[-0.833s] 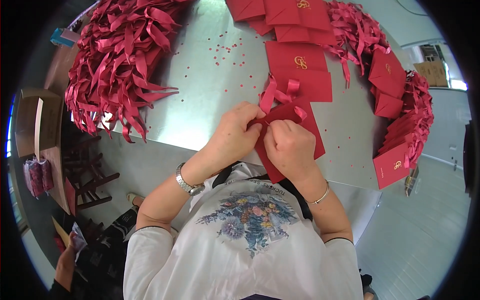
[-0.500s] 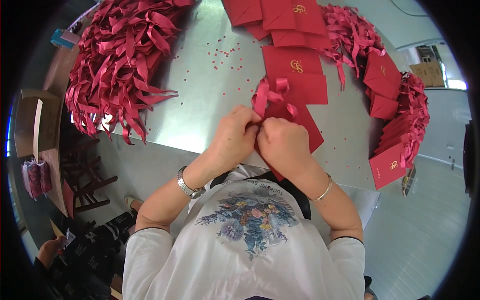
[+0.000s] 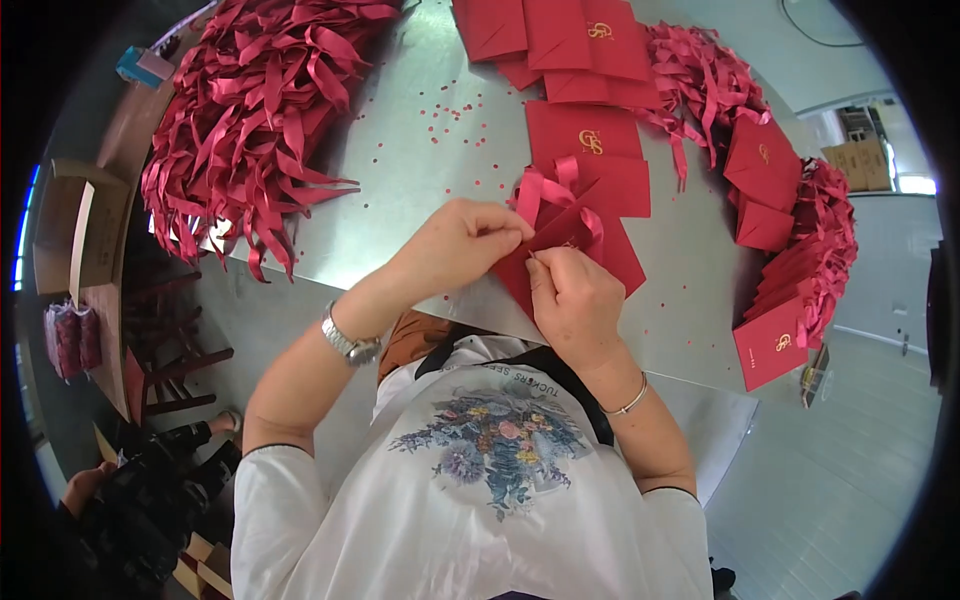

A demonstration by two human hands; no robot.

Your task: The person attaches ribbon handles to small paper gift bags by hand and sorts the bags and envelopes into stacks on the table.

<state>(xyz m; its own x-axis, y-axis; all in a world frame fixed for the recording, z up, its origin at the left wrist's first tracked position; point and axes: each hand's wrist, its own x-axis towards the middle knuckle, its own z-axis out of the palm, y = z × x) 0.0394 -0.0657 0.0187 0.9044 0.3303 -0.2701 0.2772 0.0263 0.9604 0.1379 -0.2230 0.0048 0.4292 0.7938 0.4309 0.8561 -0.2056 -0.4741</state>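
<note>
A flat red paper bag [image 3: 612,262] lies at a slant near the table's front edge, its pink-red ribbon [image 3: 545,188] looping loosely over its upper part. My left hand [image 3: 462,246] is at the bag's left side, thumb and fingertips pinched together beside the ribbon. Lower down, over the bag's front, my right hand [image 3: 578,303] is closed, its thumb pressed against the curled fingers. A small gap separates the fingertips of both hands. Whatever each pinch holds is too small or hidden to make out.
More flat red bags [image 3: 585,130] overlap beyond the hands. A large heap of ribboned bags [image 3: 265,110] covers the table's left; further ribboned bags [image 3: 775,345] stand along the right. Small red paper dots [image 3: 455,112] are scattered across the metal table [image 3: 420,190]. Another person's hand [image 3: 85,487] shows lower left.
My hands, close together before, have drawn apart: the left up and leftward, the right slightly downward. More of the bag's front shows between them.
</note>
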